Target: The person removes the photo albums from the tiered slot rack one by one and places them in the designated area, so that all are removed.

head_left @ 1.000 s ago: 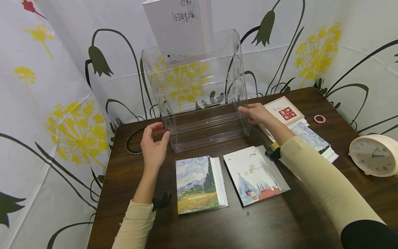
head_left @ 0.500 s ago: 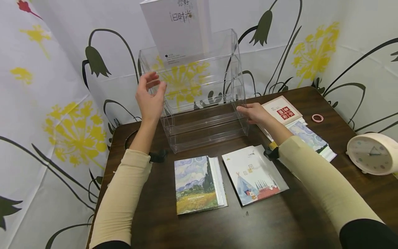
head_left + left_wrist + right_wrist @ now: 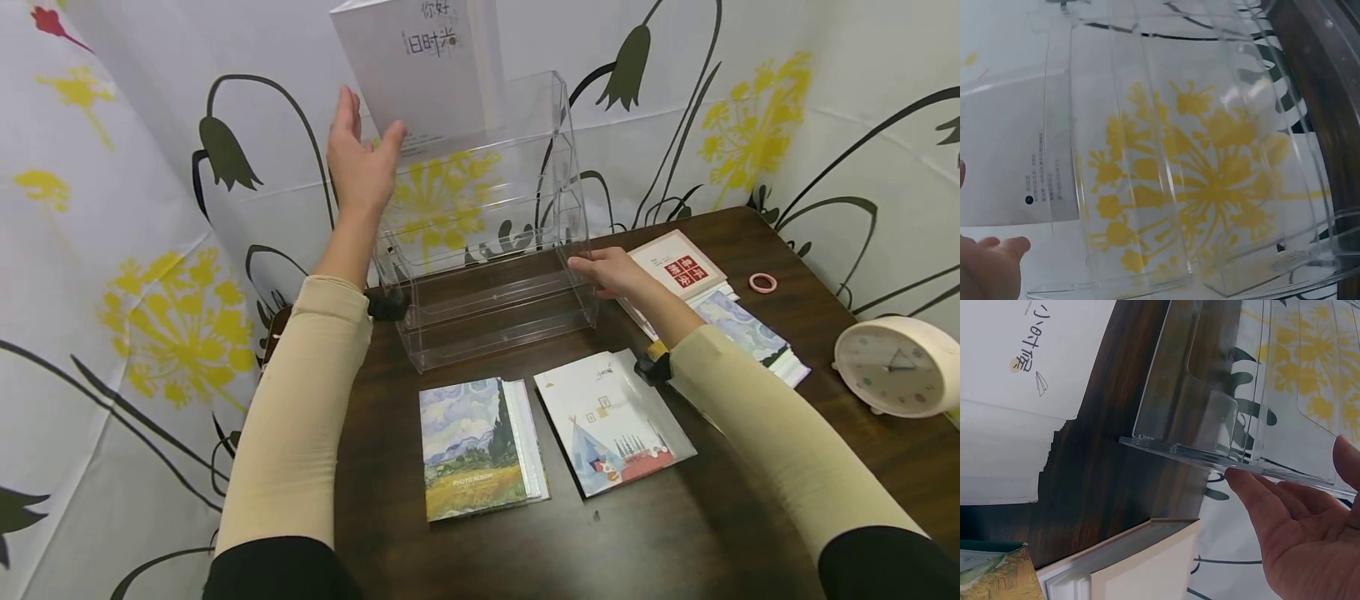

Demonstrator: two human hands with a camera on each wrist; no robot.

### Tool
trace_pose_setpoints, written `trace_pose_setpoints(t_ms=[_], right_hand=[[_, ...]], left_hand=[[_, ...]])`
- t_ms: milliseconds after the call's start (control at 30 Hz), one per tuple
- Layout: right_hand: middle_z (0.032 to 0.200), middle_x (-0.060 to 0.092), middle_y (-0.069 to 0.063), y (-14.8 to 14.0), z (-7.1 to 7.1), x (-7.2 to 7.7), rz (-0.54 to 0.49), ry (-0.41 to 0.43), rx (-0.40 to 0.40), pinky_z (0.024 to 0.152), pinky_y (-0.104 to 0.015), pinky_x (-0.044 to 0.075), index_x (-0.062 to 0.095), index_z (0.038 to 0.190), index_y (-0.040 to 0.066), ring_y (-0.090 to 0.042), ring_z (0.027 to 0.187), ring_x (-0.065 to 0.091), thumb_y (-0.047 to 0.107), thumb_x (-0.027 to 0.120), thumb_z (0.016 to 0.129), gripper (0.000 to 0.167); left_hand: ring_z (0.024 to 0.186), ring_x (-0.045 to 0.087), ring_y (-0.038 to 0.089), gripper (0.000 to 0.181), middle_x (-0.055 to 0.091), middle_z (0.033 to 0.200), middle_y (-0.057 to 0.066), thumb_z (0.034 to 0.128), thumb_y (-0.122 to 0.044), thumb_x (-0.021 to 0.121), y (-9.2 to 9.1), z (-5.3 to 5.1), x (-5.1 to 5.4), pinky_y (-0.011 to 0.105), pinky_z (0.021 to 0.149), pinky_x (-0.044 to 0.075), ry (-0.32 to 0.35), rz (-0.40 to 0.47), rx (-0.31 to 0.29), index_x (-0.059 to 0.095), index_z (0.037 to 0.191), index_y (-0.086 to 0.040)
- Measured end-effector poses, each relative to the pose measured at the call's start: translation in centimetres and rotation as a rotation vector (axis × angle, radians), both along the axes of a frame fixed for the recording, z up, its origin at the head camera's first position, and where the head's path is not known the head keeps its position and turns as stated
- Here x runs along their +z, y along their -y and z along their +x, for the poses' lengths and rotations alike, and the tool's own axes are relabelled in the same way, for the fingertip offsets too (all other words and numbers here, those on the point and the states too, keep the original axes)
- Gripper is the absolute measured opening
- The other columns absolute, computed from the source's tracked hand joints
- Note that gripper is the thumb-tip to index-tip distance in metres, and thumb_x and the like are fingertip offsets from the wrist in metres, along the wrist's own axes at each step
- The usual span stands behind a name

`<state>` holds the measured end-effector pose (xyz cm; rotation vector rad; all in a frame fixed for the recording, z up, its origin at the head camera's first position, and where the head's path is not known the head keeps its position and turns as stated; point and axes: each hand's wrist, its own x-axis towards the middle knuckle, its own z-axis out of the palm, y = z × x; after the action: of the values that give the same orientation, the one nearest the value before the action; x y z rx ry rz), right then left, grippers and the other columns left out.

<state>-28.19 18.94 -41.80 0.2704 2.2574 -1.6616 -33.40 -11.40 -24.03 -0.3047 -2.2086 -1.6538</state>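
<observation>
A clear plastic tiered display rack [image 3: 498, 337] stands at the back of the table. In its top tier stands a white album [image 3: 431, 87] with dark Chinese lettering. My left hand [image 3: 362, 171] is raised at the album's lower left corner, fingers extended and thumb apart. In the left wrist view the fingertips show just beside the album [image 3: 1010, 156]; whether they touch it I cannot tell. My right hand [image 3: 617, 273] holds the rack's right side low down. The right wrist view has the thumb on one side of the clear side panel [image 3: 1254, 467] and the fingers on the other.
A landscape-painted photo album [image 3: 472, 450] and a white album with a tent picture [image 3: 611, 425] lie in front. More albums [image 3: 678, 267] are piled at the right, partly under the right arm. Beyond are a pink ring [image 3: 762, 283] and a round clock [image 3: 892, 367].
My left hand has risen from the rack's lower left corner to the white album at the top, its fingers straightening. The right hand keeps its place on the rack's side.
</observation>
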Motion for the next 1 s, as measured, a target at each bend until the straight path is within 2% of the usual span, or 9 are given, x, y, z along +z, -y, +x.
trace_pose_setpoints(t_ms=[133,233,300,400,500,567,633,800,1000], right_hand=[[0.147,0.043,-0.023,-0.2,-0.1,0.1,0.002,-0.004,-0.001,0.103,-0.049,0.041,0.043,0.143,-0.005,-0.036,0.135,0.042,0.033,0.055,0.101,0.058],[0.147,0.044,-0.023,-0.3,-0.2,0.1,0.006,-0.005,-0.001,0.103,-0.049,0.041,0.045,0.142,-0.006,-0.036,0.135,0.042,0.033,0.055,0.102,0.056],[0.147,0.043,-0.023,-0.3,-0.2,0.1,0.008,-0.002,0.004,0.103,-0.049,0.041,0.046,0.141,-0.006,-0.036,0.135,0.041,0.033,0.055,0.102,0.056],[0.146,0.044,-0.023,-0.3,-0.1,0.1,0.013,0.0,0.002,0.103,-0.049,0.041,0.047,0.14,-0.006,-0.036,0.135,0.041,0.033,0.054,0.102,0.055],[0.146,0.044,-0.023,-0.3,-0.1,0.1,0.011,-0.001,-0.006,0.103,-0.049,0.041,0.048,0.139,-0.005,-0.036,0.135,0.042,0.033,0.054,0.102,0.054],[0.146,0.045,-0.023,-0.3,-0.1,0.2,0.007,-0.004,-0.008,0.103,-0.05,0.041,0.048,0.139,-0.005,-0.036,0.135,0.042,0.033,0.054,0.102,0.053],[0.145,0.045,-0.023,-0.2,-0.1,0.3,0.0,-0.007,-0.008,0.103,-0.05,0.041,0.049,0.138,-0.006,-0.036,0.135,0.042,0.032,0.054,0.102,0.052],[0.145,0.045,-0.023,-0.2,-0.2,0.3,0.001,-0.004,-0.003,0.103,-0.051,0.04,0.05,0.137,-0.006,-0.036,0.134,0.042,0.032,0.054,0.102,0.052],[0.145,0.045,-0.023,-0.2,0.0,0.2,0.015,-0.007,0.013,0.103,-0.051,0.041,0.049,0.139,-0.006,-0.037,0.134,0.042,0.032,0.053,0.103,0.052]], left_hand=[[0.141,0.027,0.003,0.085,0.031,0.158,0.003,0.0924,-0.006,0.066,-0.5,-0.9,0.6,0.018,0.11,0.025,0.023,0.113,-0.078,0.01,0.156,-0.003],[0.138,0.036,0.007,0.087,0.04,0.152,0.006,0.0896,-0.001,0.067,-0.7,-1.9,0.6,0.016,0.107,0.03,0.024,0.163,-0.106,0.01,0.155,-0.001],[0.136,0.041,0.011,0.088,0.043,0.15,0.007,0.0885,-0.001,0.069,-0.7,-2.5,0.3,0.015,0.103,0.034,0.023,0.133,-0.086,0.012,0.155,-0.002],[0.131,0.046,0.015,0.087,0.044,0.146,0.007,0.0889,-0.007,0.071,-0.6,-3.2,0.1,0.018,0.102,0.039,0.026,0.031,-0.037,0.017,0.156,-0.007],[0.127,0.048,0.017,0.075,0.045,0.141,0.005,0.0898,-0.014,0.072,-0.5,-3.6,0.3,0.02,0.101,0.04,0.029,-0.074,0.011,0.032,0.153,-0.013],[0.124,0.049,0.016,0.065,0.047,0.137,0.002,0.0904,-0.018,0.072,-0.5,-3.9,0.7,0.021,0.1,0.039,0.045,-0.11,0.038,0.041,0.147,-0.018],[0.122,0.05,0.014,0.055,0.049,0.134,0.0,0.0906,-0.02,0.072,-0.7,-4.0,1.1,0.021,0.099,0.039,0.077,-0.109,0.061,0.047,0.139,-0.019],[0.113,0.053,0.011,0.044,0.055,0.128,-0.001,0.0921,-0.016,0.07,-1.0,-4.6,1.7,0.022,0.095,0.041,0.151,-0.058,0.124,0.049,0.131,-0.019],[0.106,0.061,0.012,0.039,0.067,0.119,0.0,0.093,-0.008,0.066,-1.2,-5.3,1.4,0.023,0.094,0.043,0.159,-0.048,0.204,0.05,0.125,-0.023]])
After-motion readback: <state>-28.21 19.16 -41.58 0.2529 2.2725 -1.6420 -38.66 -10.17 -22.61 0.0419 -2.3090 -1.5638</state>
